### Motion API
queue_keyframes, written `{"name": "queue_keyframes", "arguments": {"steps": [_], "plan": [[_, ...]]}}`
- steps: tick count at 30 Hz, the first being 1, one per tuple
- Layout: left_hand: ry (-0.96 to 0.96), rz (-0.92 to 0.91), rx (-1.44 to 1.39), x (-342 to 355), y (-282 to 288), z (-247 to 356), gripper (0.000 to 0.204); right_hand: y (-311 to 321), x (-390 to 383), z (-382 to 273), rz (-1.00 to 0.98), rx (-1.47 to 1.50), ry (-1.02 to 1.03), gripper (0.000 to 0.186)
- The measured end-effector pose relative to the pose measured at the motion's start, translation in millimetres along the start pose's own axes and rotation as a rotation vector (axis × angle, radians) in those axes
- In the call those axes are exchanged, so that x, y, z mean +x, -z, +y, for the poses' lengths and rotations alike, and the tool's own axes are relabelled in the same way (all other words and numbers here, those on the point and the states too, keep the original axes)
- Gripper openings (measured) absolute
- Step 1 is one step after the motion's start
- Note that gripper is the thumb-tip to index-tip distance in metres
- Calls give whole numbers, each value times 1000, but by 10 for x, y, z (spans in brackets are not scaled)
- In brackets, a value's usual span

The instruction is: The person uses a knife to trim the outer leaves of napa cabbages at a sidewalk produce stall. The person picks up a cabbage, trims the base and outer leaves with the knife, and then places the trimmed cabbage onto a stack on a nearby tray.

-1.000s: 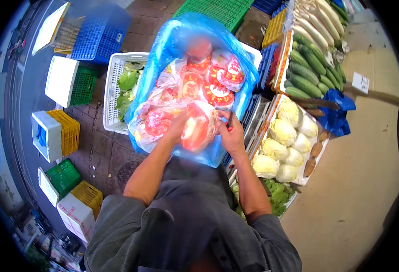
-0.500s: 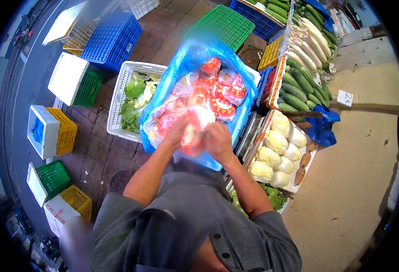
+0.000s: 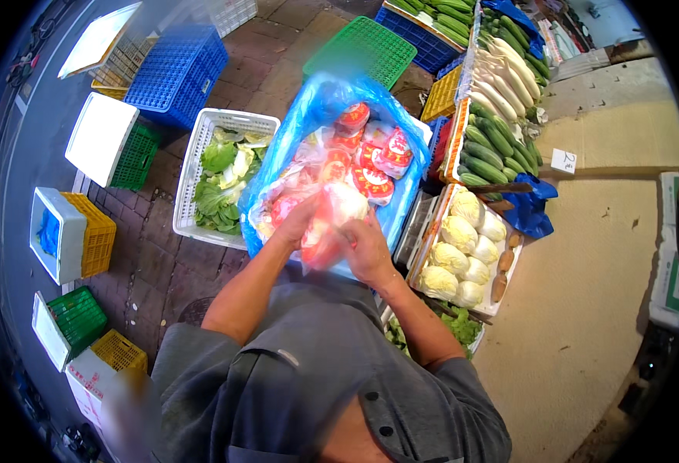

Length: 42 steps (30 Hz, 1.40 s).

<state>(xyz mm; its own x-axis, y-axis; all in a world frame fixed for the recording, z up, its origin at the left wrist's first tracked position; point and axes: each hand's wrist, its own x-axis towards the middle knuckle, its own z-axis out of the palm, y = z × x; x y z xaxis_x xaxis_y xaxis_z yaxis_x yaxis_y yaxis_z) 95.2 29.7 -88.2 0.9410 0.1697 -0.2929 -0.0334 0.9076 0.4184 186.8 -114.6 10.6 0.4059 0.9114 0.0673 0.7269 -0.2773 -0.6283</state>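
Both hands are closed on a pale, rounded vegetable in red printed plastic wrap [image 3: 321, 241], held in front of my body. My left hand [image 3: 296, 221] grips its left side. The fingers of my right hand [image 3: 368, 251] pinch the wrap on the right. Blur and glare hide which vegetable it is. Just beyond my hands, a large blue plastic bag [image 3: 272, 164] lies spread wide, holding several similar red-and-white wrapped packages [image 3: 373, 185].
Left of the bag stands a white crate [image 3: 184, 176] of leafy greens [image 3: 218, 195]. To the right are boxes of napa cabbages [image 3: 457, 234], cucumbers [image 3: 484, 163] and white radishes [image 3: 498, 94]. A green crate [image 3: 366, 50] lies beyond; a blue crate [image 3: 176, 73] stands far left.
My right hand has shifted slightly right and lower along the wrapped vegetable, which both hands still hold. The whole view has swung a little, moving the crates and produce slightly left.
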Motion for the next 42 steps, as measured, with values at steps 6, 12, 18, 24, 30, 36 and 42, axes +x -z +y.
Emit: {"name": "queue_keyframes", "arguments": {"steps": [6,12,18,24,30,36,42], "plan": [[-57,121,-78,47,264,-159,53,-150,-75,98,188,60,-70,30],[46,240,70,-10,148,-270,53,-58,-36,291,-4,195,-151,19],[43,224,186,39,30,-377,52,-31,-162,428,-179,358,-330,27],[75,212,222,127,188,-551,51,75,-286,530,-209,617,-435,32],[148,302,91,180,228,-342,53,58,-411,716,-203,636,-485,27],[-14,337,-85,118,428,-86,66,499,-341,592,-216,1142,-798,20],[17,265,-326,-3,-47,41,70,622,-592,880,177,1946,-482,12]]}}
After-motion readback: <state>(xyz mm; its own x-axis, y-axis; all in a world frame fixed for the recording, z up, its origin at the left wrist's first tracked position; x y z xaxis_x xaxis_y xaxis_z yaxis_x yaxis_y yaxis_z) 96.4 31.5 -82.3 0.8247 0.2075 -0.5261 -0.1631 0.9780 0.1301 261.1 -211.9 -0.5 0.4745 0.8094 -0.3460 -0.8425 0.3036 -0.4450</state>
